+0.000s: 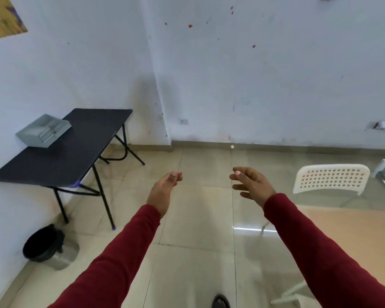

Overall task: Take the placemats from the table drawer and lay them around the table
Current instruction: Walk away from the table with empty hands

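Both arms in red sleeves are reaching out over glossy beige tile. Left hand (165,187) and right hand (251,183) are hanging loose-fingered, gripping nothing. Light wooden table (353,232) is sitting right, beside the perforated white chair (331,178). Placemats aren't showing. Black folding table (76,147) is carrying a grey metal drawer box (42,131) far left.

Tray (42,131) on left table (60,156), chair (331,177) right.

grey tray (42,131) sitting at black folding table's (71,152) far left corner | bin (48,246) standing beneath | white chair (331,177) standing right
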